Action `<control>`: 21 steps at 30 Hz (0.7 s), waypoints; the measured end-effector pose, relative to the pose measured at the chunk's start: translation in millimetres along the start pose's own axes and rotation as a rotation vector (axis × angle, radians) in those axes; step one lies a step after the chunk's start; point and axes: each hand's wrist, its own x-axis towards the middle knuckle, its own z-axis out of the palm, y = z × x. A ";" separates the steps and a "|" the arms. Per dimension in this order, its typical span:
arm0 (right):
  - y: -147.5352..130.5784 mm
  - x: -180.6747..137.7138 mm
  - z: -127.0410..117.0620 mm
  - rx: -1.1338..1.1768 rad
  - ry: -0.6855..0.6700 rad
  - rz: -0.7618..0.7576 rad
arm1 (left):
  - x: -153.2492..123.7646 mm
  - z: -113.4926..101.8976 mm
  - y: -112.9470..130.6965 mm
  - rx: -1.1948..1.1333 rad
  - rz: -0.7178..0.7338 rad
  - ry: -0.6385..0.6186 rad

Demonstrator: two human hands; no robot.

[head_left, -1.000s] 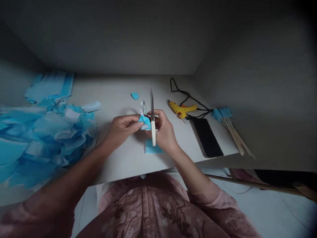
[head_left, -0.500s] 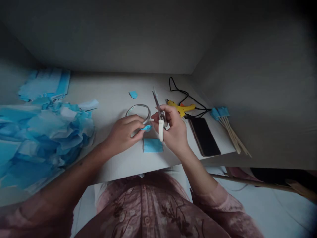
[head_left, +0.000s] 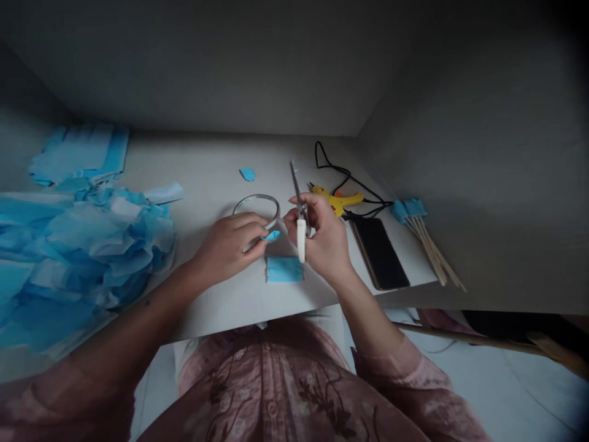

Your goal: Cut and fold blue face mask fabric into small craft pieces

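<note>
My left hand (head_left: 234, 245) pinches a small folded piece of blue cloth-like material (head_left: 271, 236) between thumb and fingers. A thin roll of tape (head_left: 276, 205), with print inside its ring, stands against the same fingers; whether they also grip it is hard to tell. In my right hand (head_left: 326, 239) is a pair of scissors (head_left: 301, 236) with white handles, blades pointing away from me and nearly together. The right thumb and fingertips are close to the tape's edge. Below both hands, a blue rectangle (head_left: 285, 269) lies flat on the table.
Crumpled blue and white sheets (head_left: 92, 252) and a blue stack (head_left: 85, 153) fill the left. A small blue cutout (head_left: 247, 174) lies farther back. To the right are yellow-handled cutters (head_left: 340, 199), a black cable (head_left: 345, 172), a phone (head_left: 381, 255) and blue-tipped sticks (head_left: 427, 242).
The scissors have turned more upright, and their blades look closer together. My right fingertips have shifted slightly right, away from the blue piece. My left hand stays nearly still.
</note>
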 end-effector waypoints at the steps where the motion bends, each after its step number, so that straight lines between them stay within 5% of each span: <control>1: 0.2 1.0 -1.6 0.021 0.003 0.022 | -0.3 -0.3 -1.0 -0.005 -0.009 0.001; 17: -8.4 5.8 -26.8 0.258 -0.010 0.127 | -2.2 -1.3 -7.6 -0.026 -0.165 0.001; 21: -5.0 -1.3 -43.0 0.156 -0.079 0.095 | 0.8 -4.5 -7.4 -0.071 -0.248 0.053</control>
